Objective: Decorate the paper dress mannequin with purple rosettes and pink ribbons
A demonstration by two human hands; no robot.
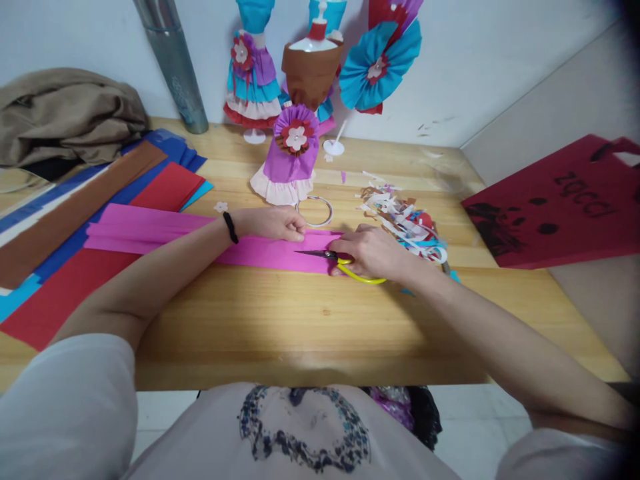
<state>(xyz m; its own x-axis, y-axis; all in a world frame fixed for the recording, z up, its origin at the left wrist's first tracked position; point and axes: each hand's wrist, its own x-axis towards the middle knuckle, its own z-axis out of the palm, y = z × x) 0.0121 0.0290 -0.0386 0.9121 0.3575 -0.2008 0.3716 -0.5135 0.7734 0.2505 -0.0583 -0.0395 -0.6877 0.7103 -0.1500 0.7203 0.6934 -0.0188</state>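
On the red bag (530,217) to your right you can read dark letters (586,195) that look like "ZQCCI", set in one line that slants down toward its right end; on the grey-green flask (177,70) ahead to your left, you can make out faint markings (183,95) along its side, too blurred to read

Pink paper strip (270,258): long, creased toward its left end, laid flat
Scissors (331,254): dark blades, yellow handles
Blades: pointing left over the pink paper strip's right part, apparently closed, though small in view
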